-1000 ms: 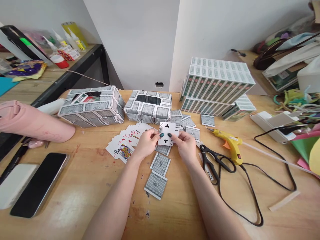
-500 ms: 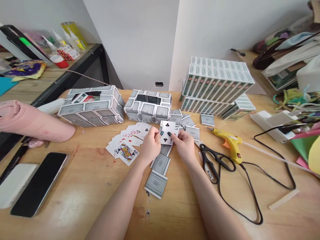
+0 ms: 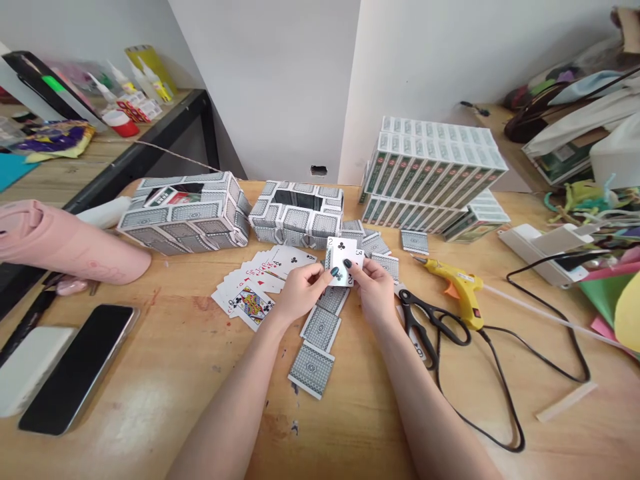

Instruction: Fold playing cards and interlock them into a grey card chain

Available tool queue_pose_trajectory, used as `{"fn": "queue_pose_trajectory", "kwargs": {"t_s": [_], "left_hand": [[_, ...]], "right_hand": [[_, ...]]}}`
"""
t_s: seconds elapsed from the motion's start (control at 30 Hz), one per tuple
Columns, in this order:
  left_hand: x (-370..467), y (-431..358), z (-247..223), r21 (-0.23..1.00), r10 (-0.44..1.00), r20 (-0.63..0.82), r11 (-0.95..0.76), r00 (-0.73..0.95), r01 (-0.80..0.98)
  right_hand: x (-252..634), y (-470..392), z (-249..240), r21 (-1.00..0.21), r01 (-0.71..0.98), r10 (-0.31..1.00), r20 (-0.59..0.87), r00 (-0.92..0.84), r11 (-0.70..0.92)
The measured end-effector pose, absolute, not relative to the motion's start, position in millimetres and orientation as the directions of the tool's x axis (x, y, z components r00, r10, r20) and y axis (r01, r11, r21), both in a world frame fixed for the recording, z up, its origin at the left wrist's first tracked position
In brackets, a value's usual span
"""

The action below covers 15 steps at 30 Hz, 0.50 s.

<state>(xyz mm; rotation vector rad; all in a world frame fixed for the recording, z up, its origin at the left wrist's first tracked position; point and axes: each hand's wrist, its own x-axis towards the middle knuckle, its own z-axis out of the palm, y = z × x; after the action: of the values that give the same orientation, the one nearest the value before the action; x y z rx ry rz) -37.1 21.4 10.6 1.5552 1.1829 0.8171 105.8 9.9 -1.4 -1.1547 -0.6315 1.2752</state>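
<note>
Both hands grip a pair of playing cards at mid-table. The two of clubs [image 3: 341, 247] faces me, and a card marked 3 [image 3: 359, 256] sticks out crosswise behind it. My left hand [image 3: 302, 288] pinches the lower left corner, thumb on the face. My right hand [image 3: 376, 287] closes on the right side, its thumb pressing the front. Below and behind them lie several folded patterned cards [image 3: 313, 368]. Left of my left hand, loose face-up cards [image 3: 283, 257] are spread out, with a queen of clubs [image 3: 254, 305] on top.
Two card-covered boxes [image 3: 295, 223] with openings on top stand behind. Stacked card packs [image 3: 425, 163] rise at the back right. Black scissors [image 3: 425, 320], a yellow glue gun [image 3: 465, 293] and its cable lie right. A phone [image 3: 77, 370] and pink roll [image 3: 75, 243] lie left.
Both hands and the two held cards have shifted slightly right. My left thumb has slid down to the cards' lower edge, and my right thumb has moved a little up and right.
</note>
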Motion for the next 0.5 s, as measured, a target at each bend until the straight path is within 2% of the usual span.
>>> {"fn": "queue_pose_trajectory", "kwargs": {"t_s": [0.2, 0.4, 0.5], "left_hand": [[-37.7, 21.5, 11.7, 0.963, 0.947, -0.055, -0.033, 0.316, 0.268], [-43.5, 21.4, 15.5, 0.995, 0.929, -0.091, 0.069, 0.359, 0.076], [-44.6, 22.7, 16.5, 0.995, 0.947, -0.095, 0.103, 0.307, -0.01]], "right_hand": [[105.8, 8.4, -1.1, -0.899, -0.426, 0.949, -0.217, 0.228, -0.103], [106.0, 7.1, 2.8, -0.888, -0.442, 0.971, -0.203, 0.13, -0.127], [105.8, 6.2, 4.4, -0.907, -0.396, 0.975, -0.197, 0.1, -0.143]]}}
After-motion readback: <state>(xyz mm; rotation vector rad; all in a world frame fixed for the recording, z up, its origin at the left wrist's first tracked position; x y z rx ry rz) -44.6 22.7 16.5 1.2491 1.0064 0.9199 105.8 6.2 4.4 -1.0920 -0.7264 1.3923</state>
